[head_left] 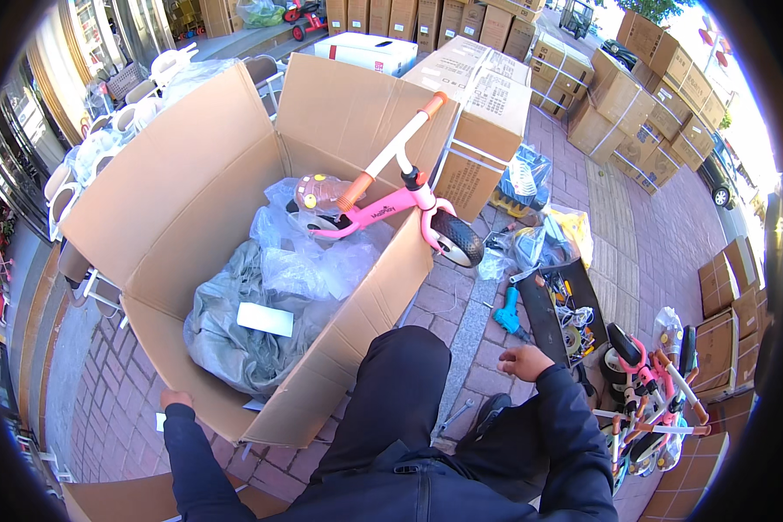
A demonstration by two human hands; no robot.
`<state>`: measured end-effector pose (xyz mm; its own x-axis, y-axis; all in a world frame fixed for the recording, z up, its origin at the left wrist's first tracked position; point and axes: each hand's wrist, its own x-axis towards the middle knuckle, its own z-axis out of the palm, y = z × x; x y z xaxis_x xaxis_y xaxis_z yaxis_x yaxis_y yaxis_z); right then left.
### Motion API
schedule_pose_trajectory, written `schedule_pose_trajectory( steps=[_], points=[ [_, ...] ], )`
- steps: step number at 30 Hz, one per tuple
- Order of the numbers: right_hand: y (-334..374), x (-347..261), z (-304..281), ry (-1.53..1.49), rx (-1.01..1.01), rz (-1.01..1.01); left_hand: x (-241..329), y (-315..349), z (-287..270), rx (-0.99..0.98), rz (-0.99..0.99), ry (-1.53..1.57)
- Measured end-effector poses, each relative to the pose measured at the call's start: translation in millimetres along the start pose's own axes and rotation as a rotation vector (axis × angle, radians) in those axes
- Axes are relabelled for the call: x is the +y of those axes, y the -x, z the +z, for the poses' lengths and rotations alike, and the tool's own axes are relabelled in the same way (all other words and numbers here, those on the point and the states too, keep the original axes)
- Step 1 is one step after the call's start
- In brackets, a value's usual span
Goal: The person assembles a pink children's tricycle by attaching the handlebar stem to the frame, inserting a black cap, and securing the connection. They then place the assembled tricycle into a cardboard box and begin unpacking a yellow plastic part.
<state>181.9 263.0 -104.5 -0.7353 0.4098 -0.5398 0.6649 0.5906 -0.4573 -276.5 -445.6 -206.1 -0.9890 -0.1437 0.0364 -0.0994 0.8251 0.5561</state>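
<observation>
A large open cardboard box (191, 183) stands before me, holding clear plastic wrap (322, 270), a grey plastic sheet (235, 348) and a white card (265, 319). On its right edge rests a pink balance bike (390, 207) with orange grips and a black wheel hanging outside. My left hand (177, 398) is closed at the box's near left corner, a small white piece just below it; what the fingers hold is hidden. My right hand (526, 363) hovers with curled fingers and nothing visible in them, close to a teal power drill (510, 311) and a dark tool tray (544, 317).
Several small bikes (648, 383) stand at the right. Strapped cartons (474, 165) stand behind the box, with more stacked cartons (644, 96) at the far right. White chairs (122, 130) line the left. A wrench (455, 416) lies on the brick paving near my foot.
</observation>
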Motion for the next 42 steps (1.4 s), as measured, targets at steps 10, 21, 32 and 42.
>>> schedule_pose_trajectory(
  steps=[10,21,32,42],
  points=[
    [-78.3,-97.2,-10.6,-0.141,0.281,-0.267,-51.6,10.5,-47.9,0.006,-0.217,0.027],
    [-279.4,-234.4,-104.0,-0.949,0.478,-0.396,-18.2,23.3,-42.2,-0.137,-0.313,-0.006],
    [-318.8,-257.0,-77.1,-0.762,0.495,-0.197,144.2,20.0,77.7,-0.518,-0.251,0.308],
    [-269.7,-224.1,-46.0,-0.792,0.557,-0.120,143.4,34.0,109.7,-0.708,-0.380,0.561]
  ],
)
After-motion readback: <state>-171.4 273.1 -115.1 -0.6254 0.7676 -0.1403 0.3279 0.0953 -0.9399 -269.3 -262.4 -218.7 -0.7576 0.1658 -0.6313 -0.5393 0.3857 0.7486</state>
